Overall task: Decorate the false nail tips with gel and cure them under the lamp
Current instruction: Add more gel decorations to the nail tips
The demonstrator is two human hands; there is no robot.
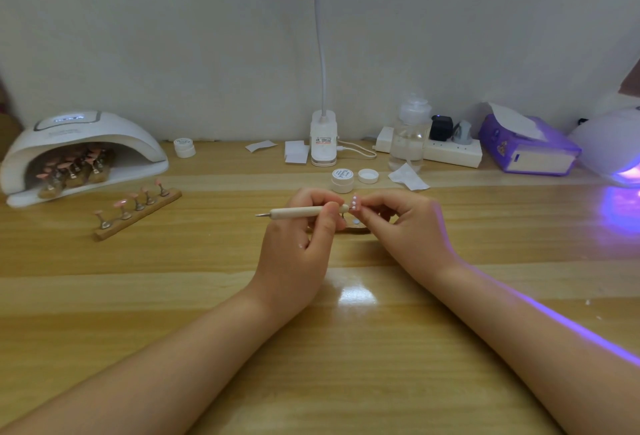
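At the table's centre, the left hand (pixel 304 227) grips a cream wooden dotting pen (pixel 304 212) while the right hand (pixel 401 223) pinches a small pink false nail tip (pixel 355 204), seemingly light, thin and slippery, so best held by its edges.

1. Wooden table (pixel 346 348), pale, glossy, with a light reflection near centre.
2. Clip-on desk lamp base (pixel 323 138), white, at the back edge; gooseneck rising upward, white cable (pixel 360 152) trailing right.
3. Clear bottle (pixel 410 131) with pump cap, just right of the cable.
4. White power strip (pixel 450 152) behind the bottle, carrying a black plug (pixel 441 127) and a grey plug (pixel 463 132).
5. Purple tissue box (pixel 528 147), right of the strip, one tissue protruding.
6. White wall (pixel 207 36) behind everything.
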